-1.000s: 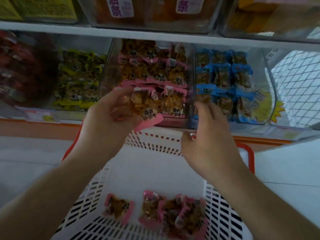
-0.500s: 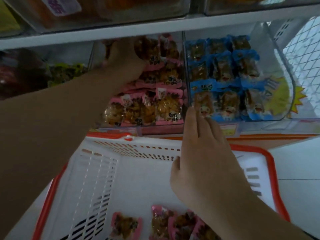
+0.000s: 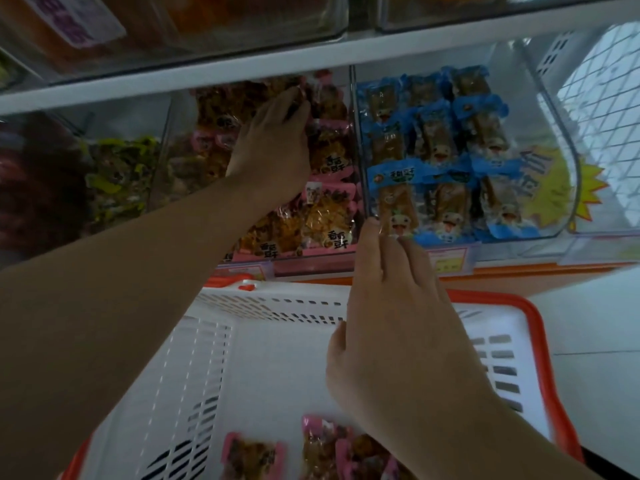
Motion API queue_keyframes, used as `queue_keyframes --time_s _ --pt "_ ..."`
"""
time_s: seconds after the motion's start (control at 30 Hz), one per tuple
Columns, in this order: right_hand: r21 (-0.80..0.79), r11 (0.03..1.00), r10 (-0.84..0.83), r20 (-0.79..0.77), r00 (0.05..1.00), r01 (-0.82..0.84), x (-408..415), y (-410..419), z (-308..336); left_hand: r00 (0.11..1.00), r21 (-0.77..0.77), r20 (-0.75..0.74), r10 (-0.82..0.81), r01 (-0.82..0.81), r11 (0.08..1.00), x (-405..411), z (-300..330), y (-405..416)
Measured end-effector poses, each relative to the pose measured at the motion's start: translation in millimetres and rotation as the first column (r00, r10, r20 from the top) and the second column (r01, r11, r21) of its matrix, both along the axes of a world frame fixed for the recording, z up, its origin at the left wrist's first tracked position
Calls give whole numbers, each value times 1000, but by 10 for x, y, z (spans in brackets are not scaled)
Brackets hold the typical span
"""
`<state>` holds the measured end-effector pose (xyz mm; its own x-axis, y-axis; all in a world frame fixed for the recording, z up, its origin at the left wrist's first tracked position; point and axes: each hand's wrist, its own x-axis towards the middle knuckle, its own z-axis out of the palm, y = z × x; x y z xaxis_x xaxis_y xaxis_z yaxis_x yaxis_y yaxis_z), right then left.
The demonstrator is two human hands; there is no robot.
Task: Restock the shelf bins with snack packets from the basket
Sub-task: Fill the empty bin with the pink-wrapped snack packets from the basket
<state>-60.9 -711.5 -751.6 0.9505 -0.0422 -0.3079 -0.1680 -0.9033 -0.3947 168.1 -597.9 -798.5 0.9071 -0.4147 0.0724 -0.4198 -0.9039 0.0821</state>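
My left hand [image 3: 273, 147] reaches into the clear middle shelf bin [image 3: 356, 140], its fingers lying fairly straight on the pink-edged snack packets [image 3: 329, 220] piled there; no packet shows clearly in its grip. The straight fingertips of my right hand [image 3: 398, 306] touch the front of the bins where the pink bin meets the blue one. Below them stands the white basket with an orange rim [image 3: 540, 341], with several pink packets [image 3: 252, 455] on its floor near the front.
To the right is a clear bin of blue packets [image 3: 440, 143], to the left a bin of green packets [image 3: 117, 168]. A white shelf board [image 3: 242, 74] runs close above the bins. White wire mesh [image 3: 609, 98] closes the far right.
My left hand carried a pink packet from above the basket up into the middle bin and has since drawn back a little. My right hand moved up to the bins' front.
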Motion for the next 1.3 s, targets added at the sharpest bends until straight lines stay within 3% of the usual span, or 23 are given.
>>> queue_keyframes --time_s 0.17,0.4,0.6,0.73,0.83,0.93,1.0,1.03,1.1,1.17,1.23,1.3 --pt "5 1000 6 -14 1000 -6 18 11 6 998 37 -60 10 -8 999 2 -9 4" --pt "-27 1000 15 -14 1000 -16 12 37 31 998 -182 -29 -46 40 982 -143 100 161" --pt "-28 999 34 -27 999 -34 -11 21 68 1000 -355 -10 -1 -2 935 -1022 378 577" --pt "-27 999 18 14 1000 -18 -66 44 62 986 -302 -128 104 -138 943 -1788 466 1089" --pt "-96 994 58 146 988 -44 -183 138 76 945 -210 -228 233 -282 936 -2233 471 1414" --pt "-108 987 140 254 957 -116 -338 316 11 841 -34 -367 398 -440 898 -2524 490 1639" --pt "-95 976 204 114 972 -194 -421 417 -142 713 53 -496 495 -544 838 -2658 463 1754" --pt "-94 965 242 -47 969 -246 -469 442 -260 660 68 -556 505 -569 819 -2722 432 1801" --pt "-101 929 297 -370 880 -356 -576 421 -567 607 71 -635 477 -569 819 -2792 366 1865" --pt "-72 913 295 -564 772 -401 -731 362 -872 600 63 -656 458 -562 825 -2803 329 1886" --pt "-24 933 268 -621 736 -360 -897 339 -1113 590 30 -668 454 -588 808 -2776 344 1868" --pt "16 941 284 -584 761 -339 -1042 409 -1312 580 13 -674 458 -610 792 -2751 364 1849"
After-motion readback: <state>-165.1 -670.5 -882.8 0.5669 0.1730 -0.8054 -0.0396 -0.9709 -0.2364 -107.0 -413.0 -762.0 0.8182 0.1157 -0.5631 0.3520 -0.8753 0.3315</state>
